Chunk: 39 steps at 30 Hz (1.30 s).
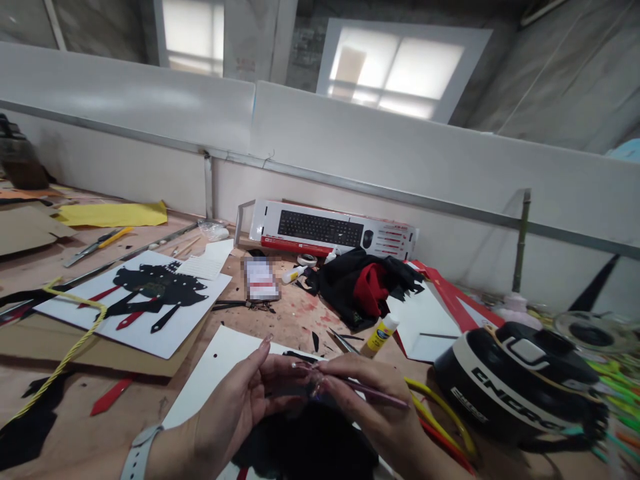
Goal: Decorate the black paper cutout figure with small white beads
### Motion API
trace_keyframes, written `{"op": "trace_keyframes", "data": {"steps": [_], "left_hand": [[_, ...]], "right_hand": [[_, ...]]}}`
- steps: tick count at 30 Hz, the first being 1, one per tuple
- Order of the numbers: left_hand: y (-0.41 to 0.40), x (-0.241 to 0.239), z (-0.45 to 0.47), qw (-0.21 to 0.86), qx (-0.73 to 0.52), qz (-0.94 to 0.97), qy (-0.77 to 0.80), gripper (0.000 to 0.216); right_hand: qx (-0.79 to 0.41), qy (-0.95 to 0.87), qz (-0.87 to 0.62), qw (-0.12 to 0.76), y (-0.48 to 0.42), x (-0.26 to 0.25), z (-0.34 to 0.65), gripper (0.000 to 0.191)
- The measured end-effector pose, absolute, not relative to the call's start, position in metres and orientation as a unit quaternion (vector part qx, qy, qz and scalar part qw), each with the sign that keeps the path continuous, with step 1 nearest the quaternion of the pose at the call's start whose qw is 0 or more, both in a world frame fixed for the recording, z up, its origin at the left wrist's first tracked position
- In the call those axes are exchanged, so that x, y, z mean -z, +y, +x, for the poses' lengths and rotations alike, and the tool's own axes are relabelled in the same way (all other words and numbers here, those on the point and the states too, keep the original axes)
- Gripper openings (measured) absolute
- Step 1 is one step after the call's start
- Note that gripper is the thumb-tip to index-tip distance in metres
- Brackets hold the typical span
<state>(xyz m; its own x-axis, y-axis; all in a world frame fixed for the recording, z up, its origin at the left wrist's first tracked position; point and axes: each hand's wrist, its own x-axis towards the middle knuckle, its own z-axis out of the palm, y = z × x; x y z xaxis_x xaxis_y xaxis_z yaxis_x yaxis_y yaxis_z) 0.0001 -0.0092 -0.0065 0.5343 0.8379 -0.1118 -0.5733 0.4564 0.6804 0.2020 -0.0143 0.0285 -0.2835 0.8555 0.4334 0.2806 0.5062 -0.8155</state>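
My left hand (245, 387), with a pale watch strap (142, 453) at the wrist, is cupped, its thumb raised away from the curved fingers. Its fingertips meet those of my right hand (373, 393), and anything small between them is blurred. A slim pinkish-purple pen-like tool (383, 393) is pinched in my right hand. Under both hands lies a large black cut-out shape (305, 443) on a white sheet (200, 380). At the left, a black cut-out with red strips (160, 287) rests on another white board (150, 340).
Pliers with yellow and red handles (450, 420) and a black pot-shaped container (510, 393) stand close on the right. Ahead are a glue stick (380, 337), black and red cloth (355, 287) and a keyboard box (330, 230). Yellow cord (75, 353) crosses the left side.
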Motion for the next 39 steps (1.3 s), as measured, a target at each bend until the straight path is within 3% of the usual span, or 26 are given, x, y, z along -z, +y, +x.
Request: {"op": "trace_keyframes", "data": {"steps": [2, 4, 10, 21, 26, 32, 34, 39], "left_hand": [[-0.009, 0.005, 0.0, 0.822, -0.425, 0.31, 0.219, 0.055], [-0.008, 0.004, 0.0, 0.822, -0.421, 0.319, 0.214, 0.056], [-0.008, 0.006, 0.0, 0.813, -0.414, 0.337, 0.234, 0.057], [-0.011, 0.004, 0.0, 0.802, -0.426, 0.339, 0.246, 0.055], [-0.011, 0.001, 0.0, 0.816, -0.419, 0.311, 0.248, 0.059], [-0.008, 0.002, -0.001, 0.808, -0.435, 0.321, 0.235, 0.058], [-0.008, 0.002, -0.001, 0.806, -0.441, 0.317, 0.237, 0.056], [-0.011, 0.004, 0.0, 0.8, -0.436, 0.326, 0.251, 0.055]], "right_hand": [[-0.392, -0.665, -0.441, 0.458, -0.012, -0.027, 0.201, 0.011], [-0.465, -0.59, -0.473, 0.46, -0.01, -0.027, 0.199, 0.018], [-0.629, -0.411, -0.454, 0.479, -0.003, -0.027, 0.194, 0.027], [-0.74, -0.288, -0.416, 0.443, -0.002, -0.021, 0.195, 0.023], [-0.671, -0.364, -0.426, 0.486, -0.005, -0.024, 0.196, 0.025], [-0.414, -0.661, -0.396, 0.485, -0.01, -0.033, 0.205, 0.01], [-0.345, -0.729, -0.349, 0.477, -0.012, -0.035, 0.206, 0.014], [-0.325, -0.755, -0.321, 0.47, -0.012, -0.035, 0.205, 0.021]]}}
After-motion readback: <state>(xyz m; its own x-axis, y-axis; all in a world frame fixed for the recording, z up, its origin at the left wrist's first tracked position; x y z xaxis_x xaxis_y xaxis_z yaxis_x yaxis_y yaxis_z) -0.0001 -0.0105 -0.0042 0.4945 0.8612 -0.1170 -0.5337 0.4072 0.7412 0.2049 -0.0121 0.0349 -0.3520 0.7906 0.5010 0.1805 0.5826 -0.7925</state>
